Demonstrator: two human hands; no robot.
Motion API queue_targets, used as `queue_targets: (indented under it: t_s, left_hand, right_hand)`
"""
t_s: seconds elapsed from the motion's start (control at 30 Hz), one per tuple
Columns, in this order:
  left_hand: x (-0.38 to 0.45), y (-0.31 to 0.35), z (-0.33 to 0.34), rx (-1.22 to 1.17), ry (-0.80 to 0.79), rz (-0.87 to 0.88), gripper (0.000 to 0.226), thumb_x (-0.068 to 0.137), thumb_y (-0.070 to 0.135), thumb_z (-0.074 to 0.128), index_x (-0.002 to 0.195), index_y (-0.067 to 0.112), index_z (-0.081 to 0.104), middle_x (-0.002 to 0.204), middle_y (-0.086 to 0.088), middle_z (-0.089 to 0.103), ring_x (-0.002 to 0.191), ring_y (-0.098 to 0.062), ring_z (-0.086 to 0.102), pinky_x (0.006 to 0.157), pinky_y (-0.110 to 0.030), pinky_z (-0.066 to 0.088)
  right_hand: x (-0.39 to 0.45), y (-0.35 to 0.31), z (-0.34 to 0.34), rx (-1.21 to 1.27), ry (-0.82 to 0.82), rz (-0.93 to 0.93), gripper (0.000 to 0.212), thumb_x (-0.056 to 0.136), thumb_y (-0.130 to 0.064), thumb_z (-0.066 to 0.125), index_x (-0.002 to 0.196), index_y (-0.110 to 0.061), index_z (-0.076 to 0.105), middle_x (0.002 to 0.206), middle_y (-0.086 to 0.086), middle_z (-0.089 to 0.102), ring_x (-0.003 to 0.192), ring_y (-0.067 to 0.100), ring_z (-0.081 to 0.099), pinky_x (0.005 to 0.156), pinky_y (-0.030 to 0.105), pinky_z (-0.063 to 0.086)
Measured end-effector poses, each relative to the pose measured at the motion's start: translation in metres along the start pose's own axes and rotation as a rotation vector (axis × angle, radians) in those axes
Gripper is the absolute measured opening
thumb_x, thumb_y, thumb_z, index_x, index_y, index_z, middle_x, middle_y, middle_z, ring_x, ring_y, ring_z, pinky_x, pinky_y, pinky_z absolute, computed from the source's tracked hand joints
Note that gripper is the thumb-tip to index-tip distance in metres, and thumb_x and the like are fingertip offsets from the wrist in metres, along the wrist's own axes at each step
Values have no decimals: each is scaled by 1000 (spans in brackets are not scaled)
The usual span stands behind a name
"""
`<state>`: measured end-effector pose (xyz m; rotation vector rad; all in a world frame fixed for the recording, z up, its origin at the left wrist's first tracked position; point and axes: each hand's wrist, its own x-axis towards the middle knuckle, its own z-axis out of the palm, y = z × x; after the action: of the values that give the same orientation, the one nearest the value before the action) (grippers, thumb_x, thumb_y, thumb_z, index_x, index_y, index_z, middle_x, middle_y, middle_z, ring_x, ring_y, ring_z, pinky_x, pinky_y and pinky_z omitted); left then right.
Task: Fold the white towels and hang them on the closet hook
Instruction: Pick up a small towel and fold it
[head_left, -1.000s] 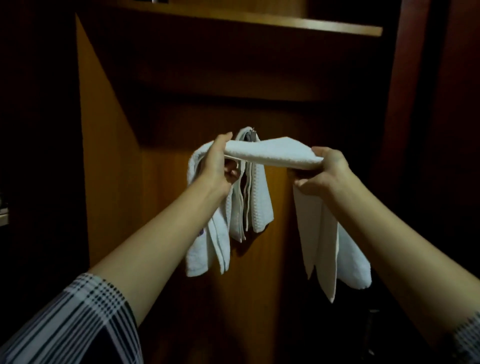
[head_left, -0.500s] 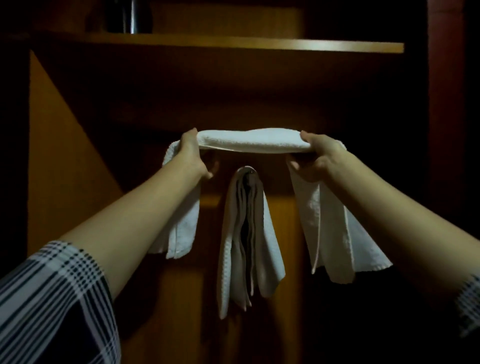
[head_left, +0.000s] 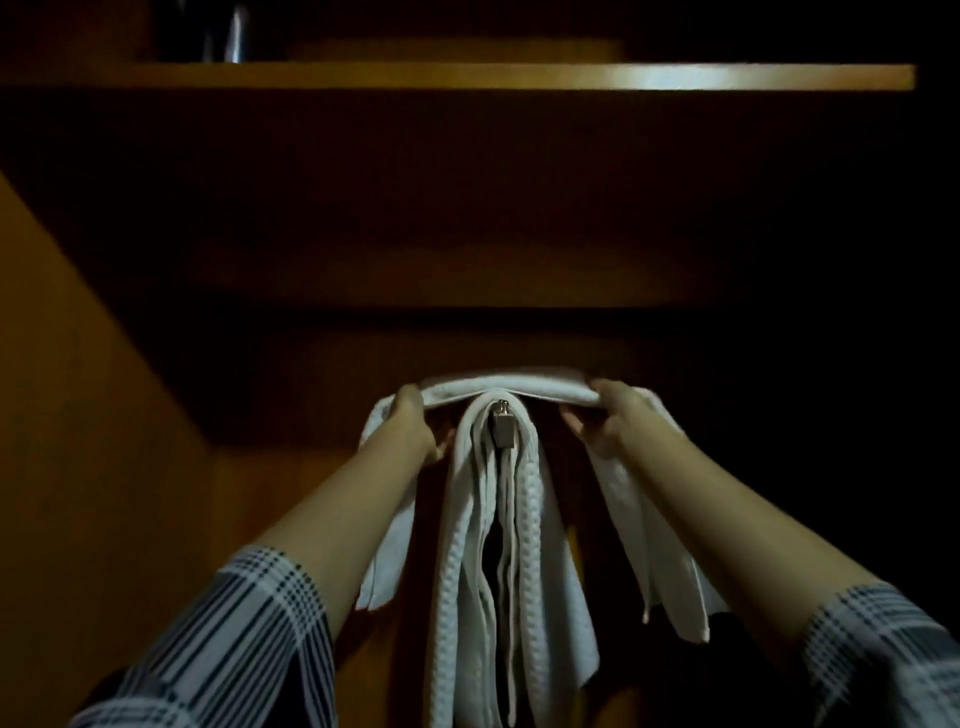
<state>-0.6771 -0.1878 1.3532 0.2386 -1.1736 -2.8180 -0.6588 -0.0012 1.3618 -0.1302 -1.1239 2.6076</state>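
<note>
Nearest to the camera, at 7 and 5 o'clock, two plaid sleeves (head_left: 244, 639) enter the picture, and the bare forearms reach up and forward into the closet. The left hand (head_left: 415, 423) grasps one end of a folded white towel (head_left: 506, 389), a little left of the centre, and the right hand (head_left: 610, 415) grasps the other end a little right of it, fingers curled under the cloth. Between the hands the towel is stretched flat like a bar, and its loose ends hang down outside each wrist; I think it is held so in order to bring the middle fold down over the hook. The metal hook (head_left: 503, 428) sits just below this stretched part, near the centre, and already carries hung towels (head_left: 493, 561), which fall long toward 6 o'clock. It seems these hung towels are the main obstacle, because they cover most of the hook and leave little free place on it. Farther, at 12 o'clock, a wooden shelf (head_left: 519, 77) crosses the closet, with a dark shiny object (head_left: 228, 31) on it at 11 o'clock, too dim to identify. The wooden side wall (head_left: 67, 415) stands at 9 o'clock.
</note>
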Motion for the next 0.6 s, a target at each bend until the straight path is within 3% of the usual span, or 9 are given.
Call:
queue_targets:
  t_s: [0.07, 0.13, 0.2, 0.27, 0.37, 0.43, 0.47, 0.53, 0.6]
  left_hand:
    - [10, -26, -9, 149, -77, -22, 35, 90, 42, 53, 110, 13, 51, 108, -9, 56, 111, -30, 51, 86, -37, 44]
    - [10, -45, -17, 237, -200, -12, 43, 92, 51, 45, 96, 13, 64, 66, -10, 68, 79, -27, 60, 62, -30, 49]
    - [4, -52, -28, 341, -289, 67, 50, 92, 57, 39, 74, 19, 67, 50, -2, 67, 64, -22, 60, 41, -23, 47]
    - [2, -51, -45, 626, -362, 318, 48, 90, 57, 43, 65, 24, 67, 61, 1, 70, 62, -18, 63, 46, -25, 53]
    - [13, -52, -73, 1205, -220, 942, 20, 89, 38, 58, 72, 29, 62, 72, 7, 64, 70, -21, 63, 71, -43, 55]
    - [15, -53, -78, 1266, -13, 1348, 11, 82, 24, 67, 91, 28, 62, 84, 16, 56, 88, -17, 57, 79, -35, 43]
    - [20, -53, -77, 1236, 37, 1461, 28, 78, 21, 70, 104, 25, 59, 97, 12, 53, 100, -18, 52, 85, -32, 37]
    - [30, -55, -72, 1215, 31, 1461, 64, 77, 23, 72, 134, 25, 42, 130, -1, 44, 125, -21, 37, 101, -33, 29]
    - [34, -59, -61, 1235, -136, 1310, 81, 82, 36, 63, 143, 47, 10, 152, 0, 23, 139, -19, 21, 110, -38, 24]
  right_hand:
    - [7, 29, -10, -50, -45, 42, 24, 91, -17, 60, 114, -12, 56, 95, 12, 62, 80, 23, 61, 48, 33, 55]
    - [3, 58, -21, -117, -108, 110, 31, 92, -37, 55, 100, -8, 59, 73, 9, 57, 60, 18, 52, 39, 23, 47]
    - [-4, 78, -35, -203, -207, 81, 47, 91, -51, 45, 81, -8, 59, 57, 6, 51, 51, 16, 44, 43, 23, 38]
    - [-16, 91, -52, -495, -258, -161, 39, 87, -48, 48, 71, -14, 59, 56, 2, 50, 47, 13, 44, 44, 23, 36]
    - [-24, 106, -78, -1161, -110, -965, 3, 80, -21, 65, 83, -19, 66, 74, -6, 61, 64, 10, 55, 52, 24, 42]
    - [-27, 108, -78, -1363, 68, -1346, 33, 72, -10, 72, 104, -15, 64, 93, 2, 58, 81, 18, 54, 59, 27, 43]
    - [-26, 107, -74, -1403, 139, -1378, 52, 71, -9, 73, 120, -14, 58, 107, 11, 55, 93, 25, 53, 68, 32, 45]
    - [-20, 103, -63, -1471, 176, -1287, 82, 82, -15, 66, 149, -27, 20, 141, 21, 32, 126, 35, 37, 95, 42, 39]
    - [-7, 100, -58, -1553, 31, -1218, 93, 92, -25, 56, 140, -49, -19, 156, 16, -1, 141, 35, 14, 105, 45, 34]
